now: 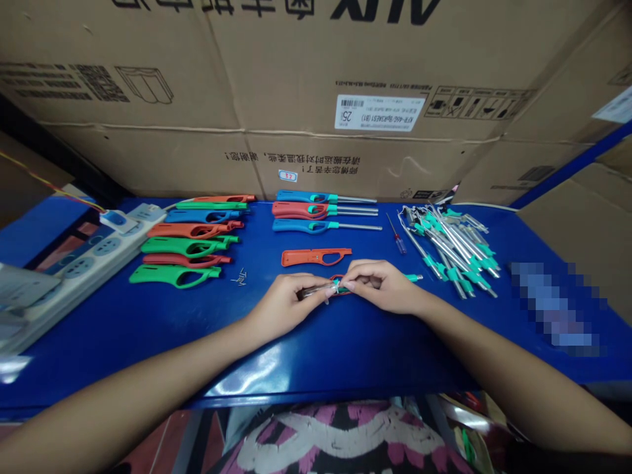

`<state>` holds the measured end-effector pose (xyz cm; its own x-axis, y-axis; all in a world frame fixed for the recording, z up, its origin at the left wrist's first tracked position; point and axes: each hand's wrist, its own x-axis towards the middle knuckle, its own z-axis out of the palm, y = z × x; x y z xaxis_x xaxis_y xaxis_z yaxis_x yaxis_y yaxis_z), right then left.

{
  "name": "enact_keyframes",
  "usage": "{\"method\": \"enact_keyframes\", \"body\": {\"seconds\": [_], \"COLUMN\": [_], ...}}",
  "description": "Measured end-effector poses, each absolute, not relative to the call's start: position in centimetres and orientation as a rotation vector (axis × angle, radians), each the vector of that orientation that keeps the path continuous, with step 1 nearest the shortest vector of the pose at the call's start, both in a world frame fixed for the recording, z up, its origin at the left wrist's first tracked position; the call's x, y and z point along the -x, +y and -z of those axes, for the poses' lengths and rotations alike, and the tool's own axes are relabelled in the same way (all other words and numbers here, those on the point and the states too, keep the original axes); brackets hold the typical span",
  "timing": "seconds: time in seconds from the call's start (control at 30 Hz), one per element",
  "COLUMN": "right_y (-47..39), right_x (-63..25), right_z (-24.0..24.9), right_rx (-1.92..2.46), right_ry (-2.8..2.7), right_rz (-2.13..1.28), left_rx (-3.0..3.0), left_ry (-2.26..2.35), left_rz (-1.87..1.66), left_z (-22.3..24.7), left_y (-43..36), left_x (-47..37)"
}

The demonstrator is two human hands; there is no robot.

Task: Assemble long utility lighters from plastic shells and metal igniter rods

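Note:
My left hand [291,301] is closed on one end of a lighter part [316,288], which looks clear or metallic. My right hand [378,284] pinches the same piece near a teal bit, its fingers meeting those of my left hand. A red-orange casing shows partly beneath the fingertips, and a teal-and-metal tip [413,278] sticks out past my right hand. Just beyond the hands lies an orange casing half [316,257]. Much of what is between the fingers is hidden.
Casings [185,246] in green, red and blue lie at left, beside small screws [239,278] and a power strip [83,263]. Lighters [301,225] with metal tubes lie behind. At right are a screwdriver [399,242], metal-tube parts [459,253] and a pixelated object [555,306]. Cardboard [291,105] stands behind.

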<state>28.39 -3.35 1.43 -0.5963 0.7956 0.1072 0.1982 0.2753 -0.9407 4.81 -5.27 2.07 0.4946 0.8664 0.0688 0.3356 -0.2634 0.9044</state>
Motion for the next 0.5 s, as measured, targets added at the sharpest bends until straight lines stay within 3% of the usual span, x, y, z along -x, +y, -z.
{"method": "enact_keyframes", "body": {"seconds": [0.5], "right_y": [-3.5], "right_x": [-28.06], "right_z": [-1.69], "right_rx": [0.952], "right_ry": [-1.996], "right_rz": [-1.273], "left_rx": [-1.836], "left_ry": [1.006], "left_rz": [-0.727], "left_z": [-2.34], "left_y": [-5.2], "left_x": [-4.99]}}
